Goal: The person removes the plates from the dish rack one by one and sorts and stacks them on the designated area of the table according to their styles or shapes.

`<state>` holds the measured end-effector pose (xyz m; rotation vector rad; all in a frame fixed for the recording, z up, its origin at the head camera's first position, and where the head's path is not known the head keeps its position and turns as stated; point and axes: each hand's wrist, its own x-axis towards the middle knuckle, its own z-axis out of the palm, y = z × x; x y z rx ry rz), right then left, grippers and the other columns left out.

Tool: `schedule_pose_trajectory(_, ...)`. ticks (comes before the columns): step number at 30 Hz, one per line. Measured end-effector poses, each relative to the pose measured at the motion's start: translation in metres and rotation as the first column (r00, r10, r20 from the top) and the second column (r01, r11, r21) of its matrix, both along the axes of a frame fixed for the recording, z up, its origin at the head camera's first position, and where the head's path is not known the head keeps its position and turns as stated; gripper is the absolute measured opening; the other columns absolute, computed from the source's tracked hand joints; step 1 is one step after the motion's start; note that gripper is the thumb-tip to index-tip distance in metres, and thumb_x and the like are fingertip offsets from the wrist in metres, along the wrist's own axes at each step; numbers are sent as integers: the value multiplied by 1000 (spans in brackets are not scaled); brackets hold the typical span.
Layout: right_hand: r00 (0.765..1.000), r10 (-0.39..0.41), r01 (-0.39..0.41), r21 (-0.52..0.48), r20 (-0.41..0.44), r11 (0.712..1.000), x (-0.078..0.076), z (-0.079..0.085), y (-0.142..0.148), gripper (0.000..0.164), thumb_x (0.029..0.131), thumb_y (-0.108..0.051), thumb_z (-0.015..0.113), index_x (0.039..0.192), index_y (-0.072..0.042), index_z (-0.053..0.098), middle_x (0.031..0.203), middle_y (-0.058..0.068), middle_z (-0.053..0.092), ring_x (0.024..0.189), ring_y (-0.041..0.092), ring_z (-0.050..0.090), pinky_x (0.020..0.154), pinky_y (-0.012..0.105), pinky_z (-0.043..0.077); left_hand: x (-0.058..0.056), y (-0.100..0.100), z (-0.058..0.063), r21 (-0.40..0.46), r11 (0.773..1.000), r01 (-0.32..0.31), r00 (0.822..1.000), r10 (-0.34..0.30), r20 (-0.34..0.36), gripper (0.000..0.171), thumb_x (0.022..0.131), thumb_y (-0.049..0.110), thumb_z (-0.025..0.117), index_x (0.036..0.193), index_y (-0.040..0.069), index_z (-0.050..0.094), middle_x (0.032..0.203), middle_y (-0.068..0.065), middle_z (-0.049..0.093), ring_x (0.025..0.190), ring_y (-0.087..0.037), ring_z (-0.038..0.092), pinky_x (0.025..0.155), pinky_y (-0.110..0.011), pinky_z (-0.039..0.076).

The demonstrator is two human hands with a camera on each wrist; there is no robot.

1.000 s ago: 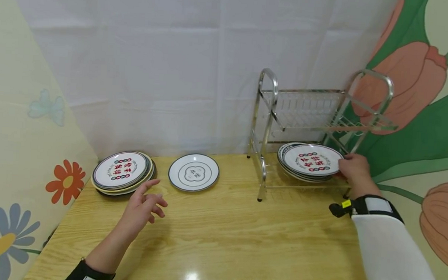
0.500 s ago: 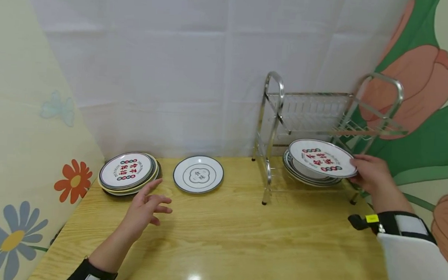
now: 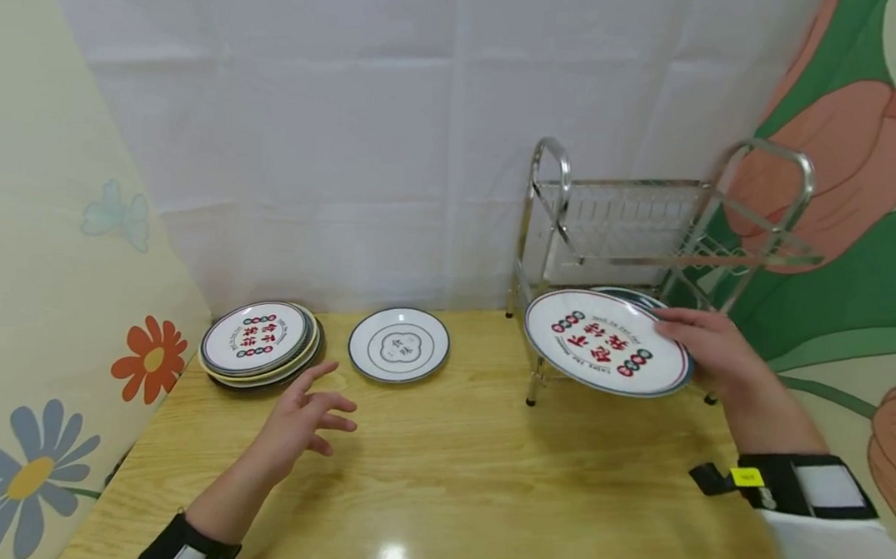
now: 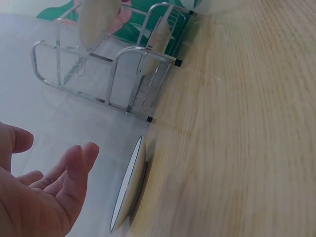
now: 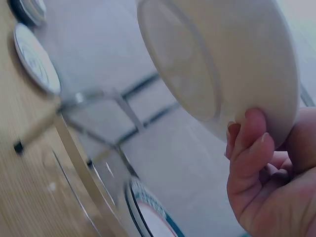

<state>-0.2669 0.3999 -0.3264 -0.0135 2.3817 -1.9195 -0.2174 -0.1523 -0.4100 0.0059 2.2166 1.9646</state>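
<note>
My right hand (image 3: 715, 351) pinches the rim of a white plate (image 3: 603, 343) with red characters, thumb on top and fingers beneath. The plate hangs in front of the metal dish rack (image 3: 549, 200), tilted a little toward me. In the right wrist view its pale underside (image 5: 237, 59) shows above the curled fingers. Behind it, plates (image 5: 148, 212) lie on the rack's lower tier, mostly hidden in the head view. My left hand (image 3: 302, 419) hovers over the table with loose fingers, holding nothing. Nearest to it are a single white plate (image 3: 399, 345) and a plate stack (image 3: 253, 339).
The rack's upper tier (image 3: 630, 225) stands above the lower plates, with bent tube handles at both ends. The wooden table (image 3: 439, 479) meets a white cloth wall (image 3: 334, 141) behind. A painted wall (image 3: 873, 181) borders the right side.
My right hand has lifted the top plate off the lower-tier pile and drawn it out, forward and to the left. My left hand has shifted only slightly.
</note>
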Motion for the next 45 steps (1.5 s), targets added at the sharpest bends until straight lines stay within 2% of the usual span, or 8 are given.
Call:
schedule_pose_trajectory(6,993,107,-111,-82,-56,990,3,4,-51,15,107,-22,55,121,-24,60,87,-3,77,70,10,75,60,25,60,1,11,1,31,998,53,999,-53,12,52,106,23,51,156,27,34,109,-15,74,85,-24,77,54,-32,54)
schedule_pose_trajectory(9,985,151,-159,-97,-87,983,3,5,-79,28,107,-20,54,133,-9,58,87,-3,78,71,11,75,60,26,60,1,18,4,51,994,94,996,-94,4,53,107,25,50,157,27,32,105,-13,74,83,-23,77,55,-31,54)
schedule_pose_trajectory(13,982,177,-182,-83,-71,980,0,1,-113,49,109,-19,50,147,10,41,88,-4,78,73,11,76,62,26,61,3,29,7,62,991,118,993,-118,-1,53,107,26,49,157,29,30,103,-10,74,82,-23,77,56,-31,55)
schedule_pose_trajectory(17,980,194,-198,-105,-43,975,-4,-7,-142,48,109,-16,48,149,10,41,89,-3,77,74,11,76,63,25,61,4,39,9,91,989,113,994,-114,2,51,107,27,46,157,31,31,98,-8,75,79,-22,76,55,-30,54)
schedule_pose_trajectory(24,971,231,-237,-150,-56,960,-2,-26,-184,46,107,-9,46,147,13,43,87,-1,76,70,9,74,60,23,60,16,57,19,164,977,138,990,-131,-55,55,110,50,31,161,34,20,87,-7,76,71,-22,74,51,-28,52)
schedule_pose_trajectory(33,985,161,-170,-178,-62,969,2,-44,-204,44,105,-8,48,145,12,46,81,-4,73,59,7,69,51,22,55,24,60,25,282,950,135,991,-127,-48,67,103,14,34,164,29,11,72,3,73,55,-13,64,49,-26,50)
schedule_pose_trajectory(38,985,160,-168,-203,-56,965,3,-49,-208,44,106,-9,47,145,11,46,83,-3,74,63,8,70,54,23,57,22,59,23,315,943,108,994,-97,-51,68,101,10,39,164,25,16,67,4,70,50,-10,58,48,-24,48)
schedule_pose_trajectory(45,991,128,-131,-220,-29,967,3,-51,-210,46,109,-16,45,149,5,45,87,-3,73,66,10,71,57,25,58,19,61,21,302,953,-9,1000,10,-2,59,101,8,44,157,25,32,70,-1,70,48,-13,58,45,-23,44)
